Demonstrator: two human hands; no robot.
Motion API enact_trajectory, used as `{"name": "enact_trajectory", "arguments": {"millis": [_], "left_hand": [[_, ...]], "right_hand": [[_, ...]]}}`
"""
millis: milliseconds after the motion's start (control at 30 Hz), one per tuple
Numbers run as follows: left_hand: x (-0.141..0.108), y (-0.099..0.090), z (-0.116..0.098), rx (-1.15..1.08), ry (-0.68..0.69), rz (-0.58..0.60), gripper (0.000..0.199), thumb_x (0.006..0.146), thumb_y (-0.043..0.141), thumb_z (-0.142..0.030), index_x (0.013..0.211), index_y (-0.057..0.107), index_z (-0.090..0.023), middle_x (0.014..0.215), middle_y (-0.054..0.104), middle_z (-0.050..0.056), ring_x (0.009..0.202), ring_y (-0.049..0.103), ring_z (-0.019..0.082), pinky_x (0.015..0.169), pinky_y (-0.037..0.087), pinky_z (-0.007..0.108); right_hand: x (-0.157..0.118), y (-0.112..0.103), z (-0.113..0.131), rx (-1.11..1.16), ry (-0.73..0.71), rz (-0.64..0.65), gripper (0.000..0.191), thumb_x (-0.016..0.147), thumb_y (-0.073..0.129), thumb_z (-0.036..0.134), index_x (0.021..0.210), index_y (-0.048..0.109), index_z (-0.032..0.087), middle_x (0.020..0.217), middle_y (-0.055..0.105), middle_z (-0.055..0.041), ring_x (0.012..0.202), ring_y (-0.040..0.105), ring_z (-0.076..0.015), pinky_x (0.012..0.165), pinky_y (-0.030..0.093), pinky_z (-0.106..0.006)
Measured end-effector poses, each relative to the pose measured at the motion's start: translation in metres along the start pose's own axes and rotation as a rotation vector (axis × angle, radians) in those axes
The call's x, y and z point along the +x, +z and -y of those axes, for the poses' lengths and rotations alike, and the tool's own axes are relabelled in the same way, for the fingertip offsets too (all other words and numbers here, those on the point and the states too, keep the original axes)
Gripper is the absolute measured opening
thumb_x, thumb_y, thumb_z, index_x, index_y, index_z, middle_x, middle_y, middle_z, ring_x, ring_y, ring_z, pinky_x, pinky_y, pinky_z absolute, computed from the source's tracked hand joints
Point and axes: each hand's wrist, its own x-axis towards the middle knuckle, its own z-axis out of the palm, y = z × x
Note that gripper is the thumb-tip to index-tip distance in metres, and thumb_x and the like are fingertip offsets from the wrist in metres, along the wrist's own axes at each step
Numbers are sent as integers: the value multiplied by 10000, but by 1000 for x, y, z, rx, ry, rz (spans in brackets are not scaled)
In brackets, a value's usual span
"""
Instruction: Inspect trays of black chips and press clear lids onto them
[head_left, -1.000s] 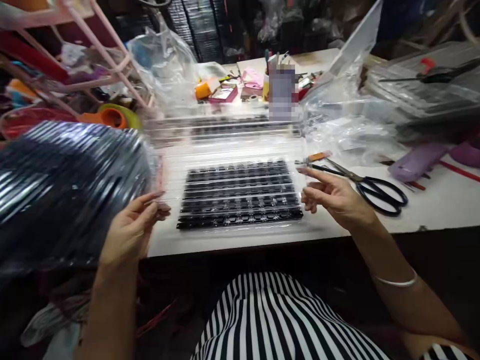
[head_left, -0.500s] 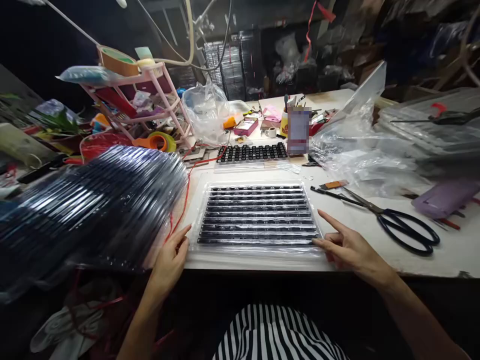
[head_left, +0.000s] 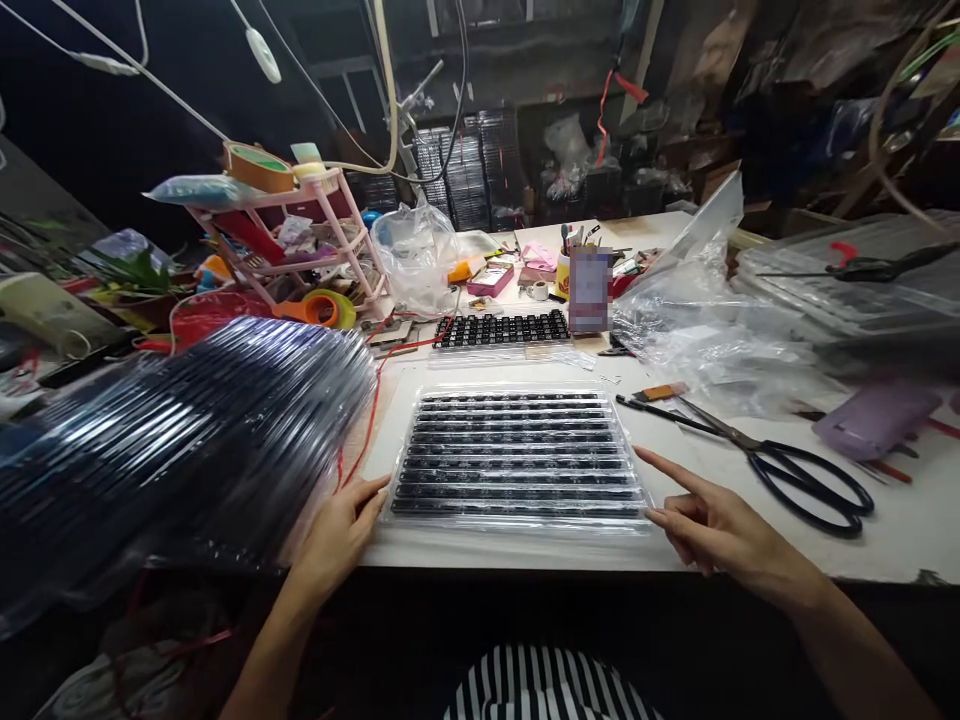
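Note:
A clear plastic tray (head_left: 517, 526) lies flat on the white table in front of me, with several dark strips (head_left: 517, 463) in parallel rows inside it. My left hand (head_left: 346, 530) is at the tray's front left edge, index finger and thumb pointing inward with a gap between them; its other fingers are mostly hidden. At the front right corner is my right hand (head_left: 716, 530). Its index finger stretches out along the side, the thumb tip meets the edge, and the remaining fingers curl under. I see neither hand closed around the tray.
Large black-handled scissors (head_left: 810, 485) and an orange cutter (head_left: 664, 392) lie to the right. Stacked shiny plastic trays (head_left: 187, 440) crowd the left. Behind are a black segmented piece (head_left: 502, 328), a pink rack (head_left: 352, 235) and crumpled clear plastic (head_left: 705, 330). Red string (head_left: 371, 420) runs left of the tray.
My right thumb has shifted outward from the tray's dark strips to its right edge. My left fingertips have come closer to the left edge. The view has tilted up slightly.

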Motion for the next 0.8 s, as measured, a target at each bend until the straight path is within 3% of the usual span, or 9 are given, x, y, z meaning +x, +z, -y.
{"name": "enact_trajectory", "arguments": {"millis": [100,200,267,333,400,467,600,800], "left_hand": [[3,-4,1,54,-32,-55,485,783,446,-464,1033,693,-129,1043,711,111,963,653,264,878,496,373],[16,-7,-5,118,-24,-125,539,809,419,-494,1120,653,-121,1061,688,120,916,654,258,849,503,377],[29,-4,-14,173,51,-142,550,841,387,-511,1151,636,-131,1098,667,116,950,643,251,875,492,374],[43,4,-24,231,177,-111,585,868,348,-515,1187,609,-100,1194,626,145,1089,592,269,969,436,394],[54,19,-33,308,282,-45,626,886,316,-512,1251,554,-64,1329,540,178,1263,461,302,1049,351,440],[60,37,-38,403,326,43,640,897,304,-512,1331,479,-76,1439,427,168,1365,313,320,1083,282,494],[62,64,-40,527,342,172,685,897,319,-536,1437,316,-114,1523,251,142,1418,164,298,1114,180,530],[58,70,-38,578,349,154,711,899,285,-557,1459,259,-121,1538,191,135,1423,146,295,1115,164,529]], "right_hand": [[6,-9,-1,-75,-16,-69,720,879,503,530,1476,237,228,501,469,79,442,426,-113,403,400,-228],[25,-11,4,-214,-152,-289,633,894,465,531,1414,383,179,588,539,28,520,512,-147,523,485,-297],[44,-4,10,-413,-267,-429,579,916,422,510,1343,484,125,766,631,-61,698,604,-202,693,516,-376],[63,8,15,-680,-351,-458,553,933,392,482,1306,529,97,1087,635,-172,1028,586,-294,889,459,-476],[80,23,18,-927,-361,-359,562,927,410,490,1338,502,118,1381,473,-205,1291,404,-356,1028,314,-567],[91,34,20,-1067,-367,-204,609,925,397,522,1393,432,134,1502,316,-185,1395,242,-346,1091,199,-580],[96,41,27,-1111,-367,-31,768,908,295,626,1447,313,80,1539,174,-198,1430,112,-323,1126,109,-558],[108,41,37,-1089,-473,26,863,868,252,707,1488,190,110,1559,48,-161,1441,19,-289,1136,36,-541]]}}
